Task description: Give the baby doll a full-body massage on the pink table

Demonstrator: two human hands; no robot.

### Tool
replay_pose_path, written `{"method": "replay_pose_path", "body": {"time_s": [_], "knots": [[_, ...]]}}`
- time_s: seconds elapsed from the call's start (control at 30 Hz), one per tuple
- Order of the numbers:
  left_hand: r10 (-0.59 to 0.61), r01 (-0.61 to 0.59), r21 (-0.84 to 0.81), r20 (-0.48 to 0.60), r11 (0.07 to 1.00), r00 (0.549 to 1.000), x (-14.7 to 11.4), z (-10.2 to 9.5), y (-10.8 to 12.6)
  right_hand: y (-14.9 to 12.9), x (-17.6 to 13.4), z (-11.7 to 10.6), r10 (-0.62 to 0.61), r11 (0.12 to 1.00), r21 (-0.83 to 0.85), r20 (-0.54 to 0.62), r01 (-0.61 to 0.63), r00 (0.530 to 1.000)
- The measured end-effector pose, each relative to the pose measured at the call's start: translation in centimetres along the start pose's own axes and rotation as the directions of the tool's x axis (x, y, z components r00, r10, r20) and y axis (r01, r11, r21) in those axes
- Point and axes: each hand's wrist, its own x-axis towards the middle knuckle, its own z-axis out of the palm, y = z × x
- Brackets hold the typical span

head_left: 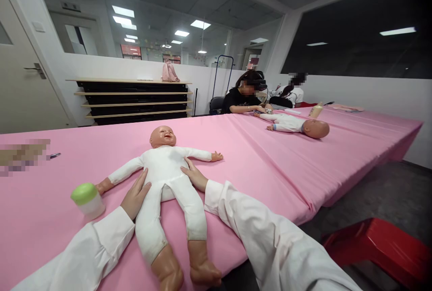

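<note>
A baby doll point(164, 165) with a white cloth body lies on its back on the pink-covered table point(243, 169), its head away from me and its feet at the near edge. My left hand point(135, 194) rests against the doll's left-hand side at the hip, fingers stretched out. On the opposite side, my right hand point(195, 175) touches the doll's waist with its fingers extended and thumb apart. Neither hand is wrapped round anything. Near the doll's outstretched hand at left stands a jar point(88, 201) with a green lid and a whitish body.
Farther right, another baby doll point(297, 124) lies beside a cream bottle point(316, 110). A person point(241, 97) in black leans over that doll's feet; another person point(292, 93) sits behind. A red stool point(381, 246) stands at lower right. A pen-like object point(55, 155) lies at left.
</note>
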Motion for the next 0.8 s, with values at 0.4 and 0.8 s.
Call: {"method": "replay_pose_path", "body": {"time_s": [0.4,0.8], "knots": [[0.019,-0.019,-0.001,-0.038,1.000,0.999,-0.2,-0.3,0.5,0.8,0.5,-0.4,-0.008,0.999,-0.038,-0.029,0.007,1.000],[-0.088,0.068,-0.189,-0.099,0.980,0.991,-1.5,1.9,2.4,-0.7,0.6,2.5,0.069,0.971,0.228,0.009,-0.069,0.998]]}}
